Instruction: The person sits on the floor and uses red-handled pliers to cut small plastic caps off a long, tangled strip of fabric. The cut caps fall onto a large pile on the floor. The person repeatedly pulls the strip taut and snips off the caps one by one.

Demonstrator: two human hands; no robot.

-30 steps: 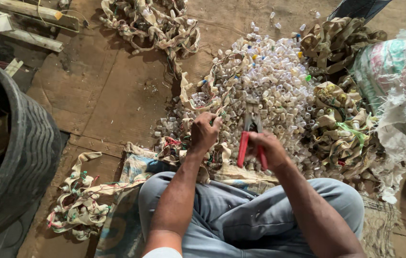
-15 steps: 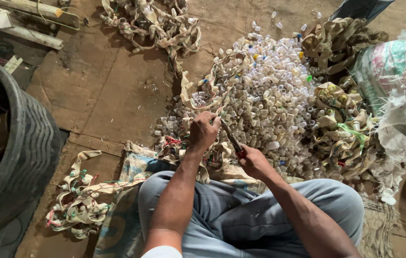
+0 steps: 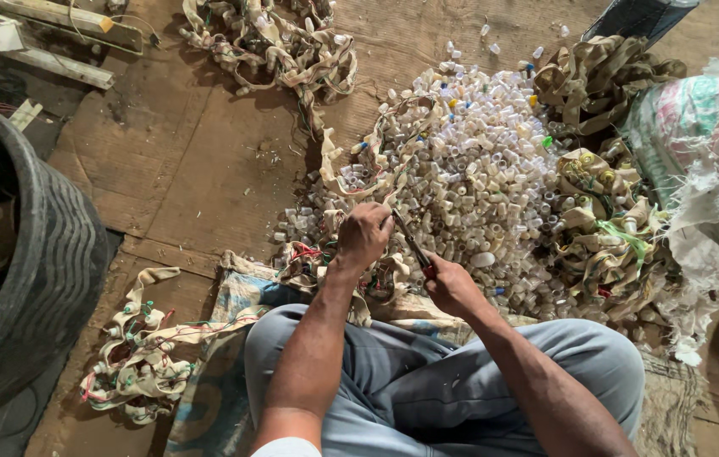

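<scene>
Head view looked down on a person sitting cross-legged in grey trousers (image 3: 461, 381) on a patterned mat (image 3: 232, 296) over a cardboard-covered floor (image 3: 190, 169). Left hand (image 3: 363, 237) was curled shut around a small piece pulled from the pile, what exactly it gripped could not be told. Right hand (image 3: 452, 288) was closed on red-handled cutters (image 3: 417, 252), whose dark blades angled up toward the left hand and met it, just above the knees.

Containers: a big black ribbed tub (image 3: 46, 279) stood at the left edge, with a brown scrap and dark wires inside, contents mostly in shadow. A woven white-and-green sack (image 3: 698, 127) slumped at the right, frayed, contents hidden.

Directly ahead of the hands lay a large heap of small clear plastic caps (image 3: 478, 169), a few blue and yellow ones mixed in. Tangled beige strips with sockets and wires (image 3: 605, 228) were piled on the heap's right side, touching it. Another strip tangle (image 3: 275, 42) lay at the top, well apart from the hands, and a third strip bundle (image 3: 135, 372) by the left knee. One strip ran down the heap's left side toward the left hand. Wooden battens (image 3: 55, 51) lay top left.
</scene>
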